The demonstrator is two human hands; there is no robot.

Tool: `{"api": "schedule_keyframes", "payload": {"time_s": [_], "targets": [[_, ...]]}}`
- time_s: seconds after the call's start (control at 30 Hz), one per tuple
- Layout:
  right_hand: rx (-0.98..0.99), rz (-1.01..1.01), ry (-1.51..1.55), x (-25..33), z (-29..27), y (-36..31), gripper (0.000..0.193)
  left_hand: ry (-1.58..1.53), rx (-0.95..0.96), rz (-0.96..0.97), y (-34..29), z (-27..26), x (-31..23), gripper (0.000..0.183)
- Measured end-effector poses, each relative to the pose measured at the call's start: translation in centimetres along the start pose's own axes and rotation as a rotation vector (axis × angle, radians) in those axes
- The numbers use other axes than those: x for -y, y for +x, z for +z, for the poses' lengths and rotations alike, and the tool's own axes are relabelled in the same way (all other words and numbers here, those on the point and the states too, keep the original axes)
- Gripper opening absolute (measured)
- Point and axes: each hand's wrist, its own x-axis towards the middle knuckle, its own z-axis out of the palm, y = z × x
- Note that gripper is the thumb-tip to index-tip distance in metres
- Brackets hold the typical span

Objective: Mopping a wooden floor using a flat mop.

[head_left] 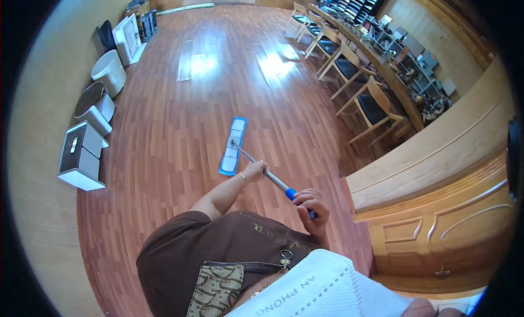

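Note:
A flat mop (230,157) lies with its long blue-edged, pale-panelled head on the wooden floor, ahead of me and slightly left of the middle. Its metal pole slants back toward my body. Partway down the pole, my left hand (254,171) is closed round it, a thin bracelet at the wrist. My right hand (312,209) wraps the blue grip at the upper end, close to my body. White printed fabric (311,287) fills part of the lower foreground.
Along the left wall stand a small cabinet (84,156), rounded white bins (109,72) and a white panel (127,39). Wooden chairs (375,104) line a long cluttered counter (376,60) at right. A carved wooden door (436,235) is near right.

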Motion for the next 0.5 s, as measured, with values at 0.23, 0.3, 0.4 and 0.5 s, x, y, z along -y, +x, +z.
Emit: {"api": "schedule_keyframes", "payload": {"time_s": [0.23,0.3,0.4,0.5], "targets": [[0.238,0.011,0.166,-2.1,4.8,3.4,0.012,0.242,-0.2,-0.098,-5.9,-7.3,4.8,0.006],[0.283,-0.003,0.191,-2.6,6.6,4.3,0.011,0.312,-0.295,-0.089,-8.4,-9.2,5.6,0.005],[0.446,-0.013,0.286,-2.9,9.9,5.5,0.009,0.353,-0.396,-0.188,-12.5,-12.0,7.9,0.007],[0.514,-0.048,0.323,-3.6,13.5,5.8,0.01,0.339,-0.456,-0.248,-16.5,-14.8,9.4,0.018]]}}
